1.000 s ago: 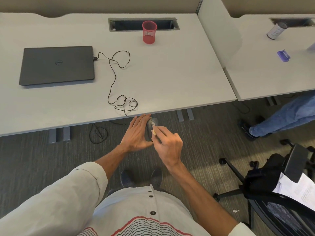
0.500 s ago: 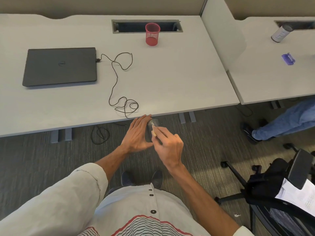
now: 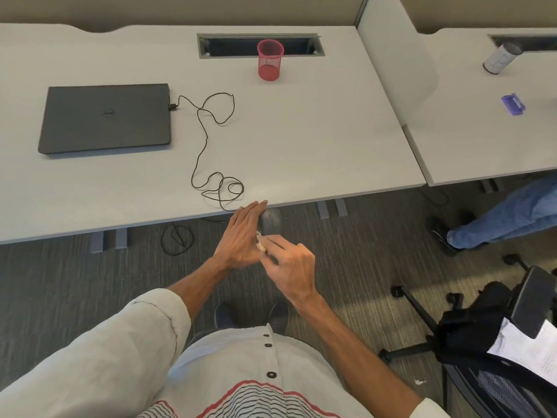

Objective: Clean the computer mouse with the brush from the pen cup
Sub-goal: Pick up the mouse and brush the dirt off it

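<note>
A dark grey computer mouse is held in the air just in front of the desk edge. My left hand holds it from the left side, fingers laid along it. My right hand pinches a small brush with a pale tip, which touches the near end of the mouse. The mouse's thin black cable coils on the desk and runs to a shut black laptop. A red mesh pen cup stands at the back of the desk.
The grey desk has a cable slot at the back. A divider panel separates a second desk with a can and a purple item. An office chair and another person's leg are at the right.
My right hand has drawn the brush slightly toward me along the mouse, uncovering more of the mouse. The left hand keeps its hold.
</note>
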`<state>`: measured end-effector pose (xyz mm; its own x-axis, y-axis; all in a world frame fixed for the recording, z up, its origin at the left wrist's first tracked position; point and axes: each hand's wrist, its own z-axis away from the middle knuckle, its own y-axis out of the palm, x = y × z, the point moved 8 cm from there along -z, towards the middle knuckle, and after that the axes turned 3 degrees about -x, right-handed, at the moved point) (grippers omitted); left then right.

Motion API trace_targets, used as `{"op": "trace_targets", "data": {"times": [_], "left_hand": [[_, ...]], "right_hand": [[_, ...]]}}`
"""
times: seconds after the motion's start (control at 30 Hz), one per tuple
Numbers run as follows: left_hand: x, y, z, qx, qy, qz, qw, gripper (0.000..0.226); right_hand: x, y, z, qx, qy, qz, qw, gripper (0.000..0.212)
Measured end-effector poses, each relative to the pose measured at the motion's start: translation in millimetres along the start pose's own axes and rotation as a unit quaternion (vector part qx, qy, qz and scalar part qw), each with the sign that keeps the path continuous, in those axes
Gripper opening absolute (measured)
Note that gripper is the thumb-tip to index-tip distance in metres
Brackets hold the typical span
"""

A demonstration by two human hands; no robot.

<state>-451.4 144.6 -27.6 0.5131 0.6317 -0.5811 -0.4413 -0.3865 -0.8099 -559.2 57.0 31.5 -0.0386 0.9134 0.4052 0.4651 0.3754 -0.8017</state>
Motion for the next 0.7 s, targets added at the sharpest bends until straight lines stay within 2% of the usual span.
{"op": "trace_targets", "data": {"times": [0.17,0.3,0.53,0.7], "left_hand": [[0.2,-2.2,-0.6,-0.012,-0.007,0.003,1.000,0.116],[0.5,-1.3,-1.6,-0.004,-0.009,-0.003,1.000,0.123],[-0.1,-5.7,-2.4,-0.008,-0.009,0.006,1.000,0.107],[2.9,-10.5,-2.3,-0.021,-0.013,0.015,1.000,0.110]], "right_hand": [[-14.1,-12.9,-11.4,-0.045,0.029,0.014,0.998,0.023],[-22.8,-12.3,-26.0,-0.047,0.061,0.028,0.997,0.022],[-6.4,0.5,-24.1,-0.016,0.004,0.000,1.000,0.022],[-12.1,-5.5,-22.1,-0.040,0.007,-0.008,0.999,0.021]]}}
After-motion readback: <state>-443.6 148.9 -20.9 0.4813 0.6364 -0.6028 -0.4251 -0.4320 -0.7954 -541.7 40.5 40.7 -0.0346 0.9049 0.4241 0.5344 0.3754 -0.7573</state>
